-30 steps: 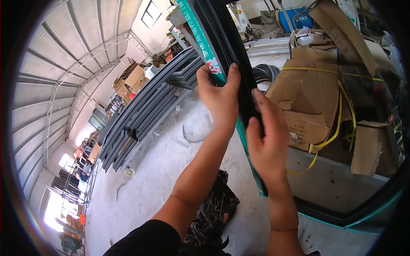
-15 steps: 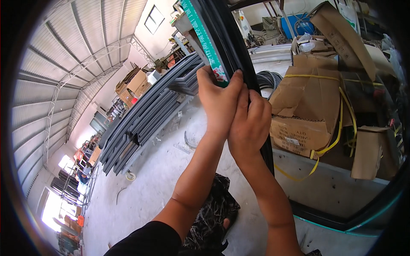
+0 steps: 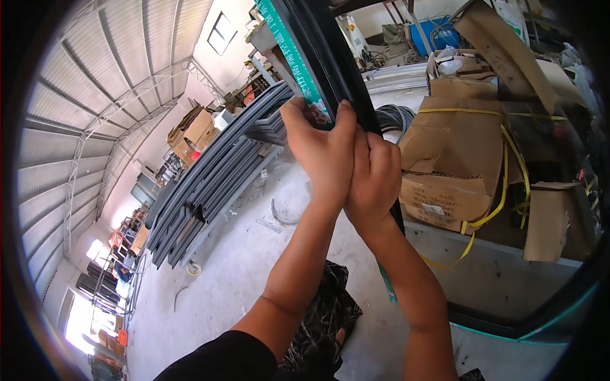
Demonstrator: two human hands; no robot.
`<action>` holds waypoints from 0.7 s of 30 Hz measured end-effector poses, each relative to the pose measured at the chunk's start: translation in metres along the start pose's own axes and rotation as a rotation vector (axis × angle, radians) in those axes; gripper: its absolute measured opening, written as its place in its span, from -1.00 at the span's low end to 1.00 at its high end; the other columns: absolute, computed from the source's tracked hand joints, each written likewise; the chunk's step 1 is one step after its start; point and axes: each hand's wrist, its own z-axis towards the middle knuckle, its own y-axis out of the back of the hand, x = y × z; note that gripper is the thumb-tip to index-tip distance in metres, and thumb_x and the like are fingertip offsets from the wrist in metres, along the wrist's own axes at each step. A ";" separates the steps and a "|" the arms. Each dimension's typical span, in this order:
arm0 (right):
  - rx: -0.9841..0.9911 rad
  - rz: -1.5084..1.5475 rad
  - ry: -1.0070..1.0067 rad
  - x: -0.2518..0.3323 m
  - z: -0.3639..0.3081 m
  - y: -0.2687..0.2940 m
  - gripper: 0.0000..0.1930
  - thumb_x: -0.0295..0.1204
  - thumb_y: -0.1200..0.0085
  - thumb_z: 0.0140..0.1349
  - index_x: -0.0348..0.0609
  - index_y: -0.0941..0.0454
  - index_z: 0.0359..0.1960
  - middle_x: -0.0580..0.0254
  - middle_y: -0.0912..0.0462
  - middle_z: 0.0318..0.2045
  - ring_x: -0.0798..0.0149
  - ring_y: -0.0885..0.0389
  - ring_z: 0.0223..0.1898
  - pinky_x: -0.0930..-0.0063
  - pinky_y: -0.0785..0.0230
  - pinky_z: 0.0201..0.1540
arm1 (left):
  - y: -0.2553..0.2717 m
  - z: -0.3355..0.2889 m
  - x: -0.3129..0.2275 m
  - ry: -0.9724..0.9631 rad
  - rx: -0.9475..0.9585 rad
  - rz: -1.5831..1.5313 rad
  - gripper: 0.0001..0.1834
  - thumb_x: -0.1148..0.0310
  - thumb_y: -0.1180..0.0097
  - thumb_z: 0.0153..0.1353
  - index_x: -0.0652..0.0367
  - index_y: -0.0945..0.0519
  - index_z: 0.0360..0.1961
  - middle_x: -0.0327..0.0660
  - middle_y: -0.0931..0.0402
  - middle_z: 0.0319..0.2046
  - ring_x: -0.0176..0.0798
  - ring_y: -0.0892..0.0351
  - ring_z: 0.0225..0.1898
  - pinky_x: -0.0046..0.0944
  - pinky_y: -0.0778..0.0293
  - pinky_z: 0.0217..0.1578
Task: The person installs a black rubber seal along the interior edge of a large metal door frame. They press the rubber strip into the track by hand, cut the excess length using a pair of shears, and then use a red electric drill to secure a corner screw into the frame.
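Observation:
A tall black window or door frame [image 3: 327,57] leans across the upper middle, with green printed protective film [image 3: 289,54] along its left edge. My left hand [image 3: 321,149] is closed round that edge, its thumb lying on the black profile and its fingers going behind the film. Pressed against its right side is my right hand [image 3: 375,168], fingers curled at the same upright. Whatever sits under those fingertips is hidden. Below, the frame's bottom corner [image 3: 518,330] shows at the lower right, edged in green.
Long grey profiles [image 3: 222,168] lie stacked at the left. Crushed cardboard boxes [image 3: 451,146] with yellow strapping [image 3: 502,206] stand at the right, beyond the frame. Coiled black hose or cable [image 3: 394,117] lies behind it, and a blue drum [image 3: 432,35] is farther back. Scraps litter the concrete floor [image 3: 222,273].
Both hands keep their hold on the upright. Hands and upright sit slightly farther left in the picture, and a piece of green film now shows beside my right forearm.

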 end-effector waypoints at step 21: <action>0.572 0.306 -0.600 -0.043 -0.084 0.120 -0.79 -0.46 -0.29 0.01 -0.22 -0.59 -0.31 0.08 -0.59 -0.44 0.06 -0.56 -0.48 0.32 -0.39 -0.42 | 0.025 -0.059 0.028 0.180 0.293 -0.083 -0.51 0.39 -0.34 0.03 0.31 -0.34 -0.10 -0.15 -0.47 -0.33 -0.34 -0.48 -0.32 -0.37 -0.43 -0.39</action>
